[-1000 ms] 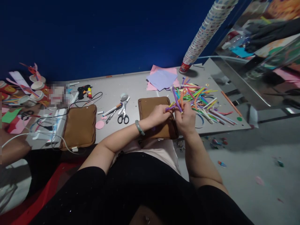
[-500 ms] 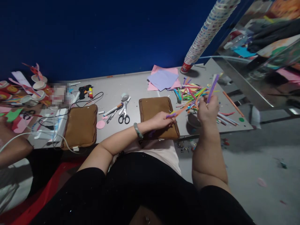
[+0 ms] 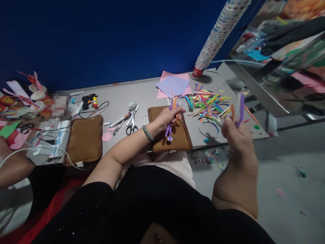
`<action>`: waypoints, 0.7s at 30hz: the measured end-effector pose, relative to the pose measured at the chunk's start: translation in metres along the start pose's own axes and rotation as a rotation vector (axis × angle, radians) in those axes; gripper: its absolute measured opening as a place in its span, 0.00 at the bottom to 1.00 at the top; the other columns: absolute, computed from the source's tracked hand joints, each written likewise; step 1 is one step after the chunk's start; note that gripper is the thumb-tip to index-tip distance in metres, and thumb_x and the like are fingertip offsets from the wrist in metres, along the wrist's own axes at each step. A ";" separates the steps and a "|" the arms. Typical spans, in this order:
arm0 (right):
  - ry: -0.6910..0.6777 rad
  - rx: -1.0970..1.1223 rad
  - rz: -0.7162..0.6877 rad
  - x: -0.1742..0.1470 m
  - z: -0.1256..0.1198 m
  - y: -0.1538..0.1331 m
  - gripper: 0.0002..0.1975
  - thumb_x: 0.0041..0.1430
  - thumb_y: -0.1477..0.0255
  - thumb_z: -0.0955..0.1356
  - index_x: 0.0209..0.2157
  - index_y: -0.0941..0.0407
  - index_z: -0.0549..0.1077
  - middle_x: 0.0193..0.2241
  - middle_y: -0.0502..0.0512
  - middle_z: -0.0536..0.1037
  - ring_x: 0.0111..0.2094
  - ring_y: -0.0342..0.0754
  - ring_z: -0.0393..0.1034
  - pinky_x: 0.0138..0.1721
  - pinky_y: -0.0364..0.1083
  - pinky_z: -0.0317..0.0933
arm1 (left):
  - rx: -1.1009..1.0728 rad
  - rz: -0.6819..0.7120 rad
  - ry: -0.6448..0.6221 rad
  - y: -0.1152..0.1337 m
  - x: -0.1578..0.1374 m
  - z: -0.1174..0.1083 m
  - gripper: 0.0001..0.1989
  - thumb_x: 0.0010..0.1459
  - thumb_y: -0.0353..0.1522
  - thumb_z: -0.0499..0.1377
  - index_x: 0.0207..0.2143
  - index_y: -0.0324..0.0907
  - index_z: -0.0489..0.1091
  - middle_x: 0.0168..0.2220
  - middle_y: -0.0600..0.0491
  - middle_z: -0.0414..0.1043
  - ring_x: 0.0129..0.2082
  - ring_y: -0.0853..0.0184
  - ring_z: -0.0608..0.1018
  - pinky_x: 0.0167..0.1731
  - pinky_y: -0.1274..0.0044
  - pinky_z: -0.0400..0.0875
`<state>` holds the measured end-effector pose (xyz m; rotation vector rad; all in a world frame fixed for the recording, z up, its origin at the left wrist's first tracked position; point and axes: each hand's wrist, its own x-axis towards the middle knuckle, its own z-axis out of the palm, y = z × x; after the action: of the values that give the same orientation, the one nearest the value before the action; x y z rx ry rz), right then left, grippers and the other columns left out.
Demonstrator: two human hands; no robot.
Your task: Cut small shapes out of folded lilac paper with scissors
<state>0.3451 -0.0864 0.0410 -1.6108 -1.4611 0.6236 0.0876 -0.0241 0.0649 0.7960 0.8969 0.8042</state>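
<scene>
My left hand (image 3: 169, 118) is closed on a few thin purple and orange strips (image 3: 169, 130), above the brown cushion (image 3: 158, 140) in front of me. Their ends stick out above and below my fingers. At the table's right edge, my right hand (image 3: 237, 134) grips a purple strip (image 3: 240, 110), with a pale piece and an orange one beside it; motion blurs them. Between the hands lies a loose pile of coloured strips (image 3: 207, 105). A pale ring (image 3: 200, 128) rests near the front edge, below that pile.
Black-handled scissors (image 3: 132, 128), pens (image 3: 122, 119) and a pink paper disc (image 3: 106, 137) lie left of the cushion. Pink and lilac sheets (image 3: 174, 85) are behind it. A tall leaning stack of paper cups (image 3: 210, 40) stands at the back. Another person's arm (image 3: 15, 166) is at far left.
My hands have moved apart. The right has gone right and slightly down, while the left has drawn back and up with its strips. The pale ring now shows between them.
</scene>
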 end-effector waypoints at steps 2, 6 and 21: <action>-0.106 -0.104 0.024 -0.014 -0.026 0.003 0.24 0.61 0.49 0.67 0.21 0.50 0.61 0.18 0.49 0.60 0.21 0.45 0.55 0.26 0.49 0.52 | -0.007 -0.037 0.006 -0.001 -0.002 0.003 0.15 0.74 0.32 0.54 0.34 0.37 0.72 0.15 0.63 0.61 0.11 0.80 0.60 0.15 0.85 0.51; -0.277 -0.257 0.044 -0.036 -0.053 -0.003 0.16 0.53 0.56 0.70 0.23 0.51 0.66 0.21 0.53 0.67 0.27 0.53 0.66 0.34 0.52 0.61 | -0.107 -0.049 -0.048 -0.006 -0.009 0.014 0.13 0.74 0.32 0.54 0.34 0.38 0.70 0.15 0.65 0.56 0.14 0.77 0.67 0.18 0.84 0.58; -0.196 -1.049 0.213 -0.068 0.034 -0.074 0.20 0.72 0.67 0.57 0.53 0.62 0.72 0.33 0.67 0.80 0.31 0.57 0.73 0.33 0.49 0.51 | -0.210 0.107 -0.056 -0.060 -0.015 0.080 0.20 0.52 0.38 0.76 0.27 0.40 0.67 0.15 0.66 0.55 0.14 0.81 0.56 0.16 0.82 0.46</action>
<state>0.2647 -0.1468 0.0735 -2.5727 -1.9271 0.0799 0.1681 -0.0844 0.0513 0.6822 0.7111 0.9490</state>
